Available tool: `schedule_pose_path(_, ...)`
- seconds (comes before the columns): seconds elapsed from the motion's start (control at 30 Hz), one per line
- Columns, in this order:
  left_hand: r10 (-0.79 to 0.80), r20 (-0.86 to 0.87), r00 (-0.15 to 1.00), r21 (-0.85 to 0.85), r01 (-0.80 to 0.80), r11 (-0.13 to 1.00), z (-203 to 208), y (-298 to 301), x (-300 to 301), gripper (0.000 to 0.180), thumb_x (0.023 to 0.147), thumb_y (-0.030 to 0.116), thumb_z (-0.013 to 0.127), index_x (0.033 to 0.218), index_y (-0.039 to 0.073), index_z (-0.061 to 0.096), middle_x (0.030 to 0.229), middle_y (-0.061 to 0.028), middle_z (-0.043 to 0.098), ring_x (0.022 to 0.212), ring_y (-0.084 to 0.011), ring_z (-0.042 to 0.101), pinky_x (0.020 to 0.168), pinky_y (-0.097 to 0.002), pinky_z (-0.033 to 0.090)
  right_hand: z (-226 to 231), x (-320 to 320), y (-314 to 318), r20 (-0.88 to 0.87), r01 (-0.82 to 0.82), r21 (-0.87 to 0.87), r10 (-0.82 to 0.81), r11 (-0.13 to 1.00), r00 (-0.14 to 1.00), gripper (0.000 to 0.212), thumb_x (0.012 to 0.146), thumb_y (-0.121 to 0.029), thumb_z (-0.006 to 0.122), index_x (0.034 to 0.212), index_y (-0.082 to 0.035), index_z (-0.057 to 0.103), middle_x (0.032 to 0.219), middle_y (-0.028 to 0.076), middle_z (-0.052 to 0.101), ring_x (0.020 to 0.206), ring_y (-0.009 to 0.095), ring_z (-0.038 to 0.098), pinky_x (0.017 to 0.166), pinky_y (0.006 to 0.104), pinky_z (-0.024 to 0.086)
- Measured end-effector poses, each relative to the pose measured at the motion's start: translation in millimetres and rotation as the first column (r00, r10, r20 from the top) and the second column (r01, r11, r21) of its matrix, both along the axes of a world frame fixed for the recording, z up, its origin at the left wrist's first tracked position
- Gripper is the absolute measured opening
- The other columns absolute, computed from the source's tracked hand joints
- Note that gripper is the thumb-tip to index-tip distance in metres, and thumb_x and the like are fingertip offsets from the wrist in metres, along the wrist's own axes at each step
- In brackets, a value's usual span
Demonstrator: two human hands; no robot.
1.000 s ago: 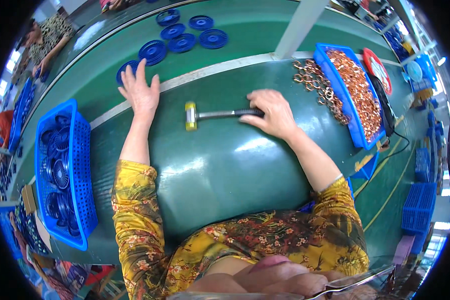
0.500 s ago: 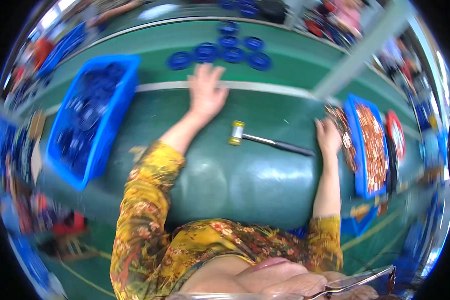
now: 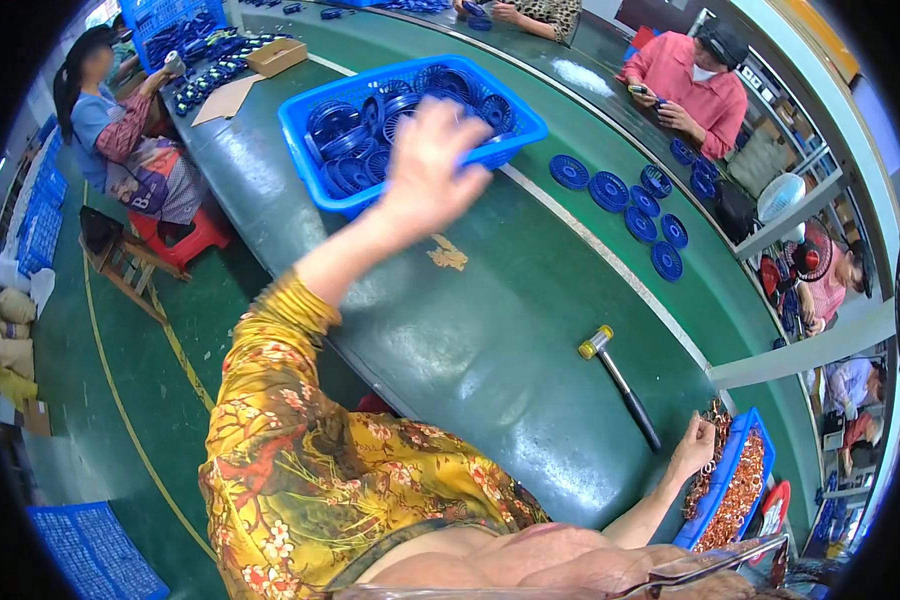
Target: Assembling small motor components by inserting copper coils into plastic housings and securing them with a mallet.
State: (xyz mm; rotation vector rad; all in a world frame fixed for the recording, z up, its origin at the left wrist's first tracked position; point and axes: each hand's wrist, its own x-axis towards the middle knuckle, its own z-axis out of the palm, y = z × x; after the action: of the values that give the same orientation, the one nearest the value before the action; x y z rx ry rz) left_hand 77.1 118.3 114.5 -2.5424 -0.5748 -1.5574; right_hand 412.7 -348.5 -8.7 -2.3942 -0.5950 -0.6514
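My left hand (image 3: 433,160) reaches over a blue plastic basket (image 3: 320,195), its fingers spread and somewhat blurred, with nothing seen in them. Inside the basket are many blue round spoked wheels (image 3: 335,125). Over at the right, my right hand (image 3: 694,446) has its fingers curled together beside a pile of small copper-coloured pieces (image 3: 715,412); what they pinch is too small to make out. The pile lies against a blue tray (image 3: 710,508) full of similar pieces (image 3: 742,480). Between my hands, a mallet (image 3: 622,385) with a yellow-faced head and dark handle lies on the green table.
Several blue wheels (image 3: 640,225) lie on the green strip beyond the white line. A tan scrap (image 3: 447,253) sits near the basket. A red round object (image 3: 773,508) stands beside the tray. Co-workers sit opposite, and one person (image 3: 120,130) sits at the far left.
The view has swung left. My left hand has gone from beside the blue wheels on the far strip to above the basket. My right hand stays by the copper pile, its fingers now curled.
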Motion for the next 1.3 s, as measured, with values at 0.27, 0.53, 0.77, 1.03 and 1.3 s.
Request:
schedule_pose_path(0.27, 0.712, -0.227, 0.664, -0.657, -0.645, 0.391, -32, 140, -106, 0.094, 0.072, 0.030, 0.077, 0.142, 0.001, 0.021, 0.137, -0.0261, 0.040, 0.128, -0.0390, 0.040, 0.104, -0.0560, 0.033, -6, -10, 8, -0.092, 0.039, -0.090, -0.047, 0.995, 0.995, 0.028, 0.086, -0.030, 0.068, 0.081, -0.003, 0.064, 0.064, 0.009, 0.061, 0.057, 0.021, 0.057, 0.057, 0.0367, 0.047)
schedule_pose_path(0.53, 0.408, 0.399, 0.821, -0.908, 0.291, 0.303, -92, 202, -142, 0.033, 0.071, 0.001, 0.068, 0.101, -0.008, 0.056, 0.089, -0.0166, 0.065, 0.075, -0.0244, 0.065, 0.062, -0.0366, 0.053, 18, -62, 57, -0.148, -0.328, 0.071, 0.335, 0.942, 0.931, 0.037, 0.084, -0.021, 0.071, 0.116, -0.004, 0.061, 0.091, 0.007, 0.061, 0.075, 0.014, 0.056, 0.066, 0.0278, 0.048)
schedule_pose_path(0.77, 0.303, 0.477, 0.825, -0.766, 0.222, 0.604, -62, 150, -130, 0.048, 0.072, 0.004, 0.065, 0.118, 0.001, 0.050, 0.096, -0.0086, 0.062, 0.082, -0.0162, 0.060, 0.074, -0.0305, 0.049, 25, -94, 91, -0.105, -0.347, -0.260, 0.331, 0.901, 0.938, 0.035, 0.078, -0.029, 0.075, 0.103, -0.008, 0.066, 0.080, 0.012, 0.058, 0.075, 0.029, 0.058, 0.069, 0.0399, 0.048)
schedule_pose_path(1.03, -0.129, 0.601, 0.789, -0.604, 0.554, 0.573, -32, 139, -90, 0.047, 0.082, 0.000, 0.063, 0.126, 0.003, 0.046, 0.105, -0.0041, 0.061, 0.090, -0.0100, 0.058, 0.082, -0.0263, 0.049, 25, -84, 158, -0.215, -0.411, 0.288, 0.476, 0.865, 0.853, 0.027, 0.089, -0.013, 0.064, 0.114, -0.001, 0.062, 0.100, 0.007, 0.064, 0.090, 0.013, 0.060, 0.080, 0.0267, 0.048)
schedule_pose_path(1.3, -0.392, 0.675, 0.625, -0.468, 0.773, 0.427, -46, 148, -19, 0.049, 0.081, -0.002, 0.064, 0.127, -0.002, 0.048, 0.114, -0.0070, 0.061, 0.099, -0.0121, 0.058, 0.088, -0.0261, 0.047, 44, -73, 273, -0.663, -0.319, 0.492, 0.586, 0.810, 0.465, 0.040, 0.089, -0.042, 0.062, 0.113, -0.010, 0.058, 0.096, -0.003, 0.059, 0.078, 0.008, 0.051, 0.064, 0.0244, 0.040)
